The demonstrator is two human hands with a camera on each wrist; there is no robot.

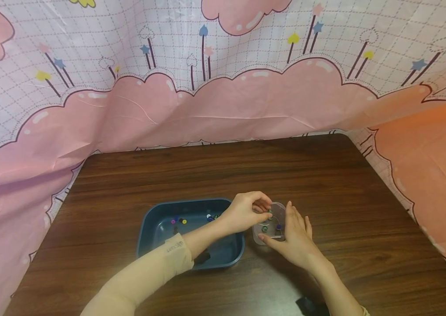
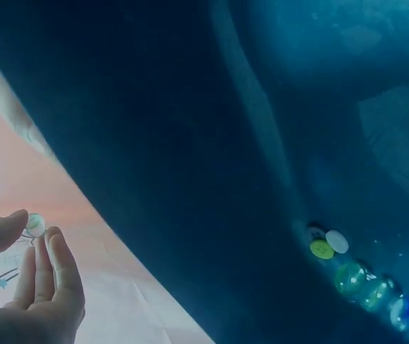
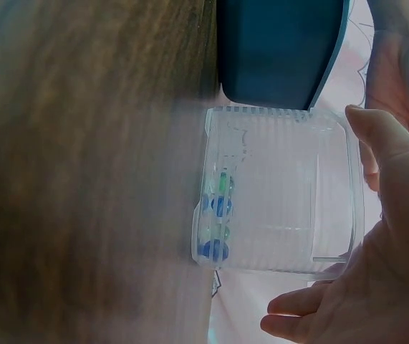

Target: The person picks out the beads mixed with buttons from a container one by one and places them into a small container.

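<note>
My left hand [image 1: 242, 213] pinches a clear glass marble [image 2: 35, 225] between thumb and fingertips, over the transparent plastic box [image 3: 276, 193]. Blue and green marbles [image 3: 219, 206] lie on the bottom of that box. Beside it is my right hand [image 1: 300, 242], its thumb along the near rim and its fairly straight fingers by the right side. Under my left forearm stands a dark blue basin [image 1: 141, 237]. In the left wrist view several marbles [image 2: 374, 294] and a yellow-green button [image 2: 322, 249] lie inside the basin.
More small buttons, among them a yellow button [image 1: 185, 221] and a pink button [image 1: 173, 221], lie in the basin's far left part. A small black object [image 1: 309, 306] sits near the table's front, by my right forearm. A patterned curtain [image 1: 223, 101] hangs behind the wooden table [image 1: 215, 171].
</note>
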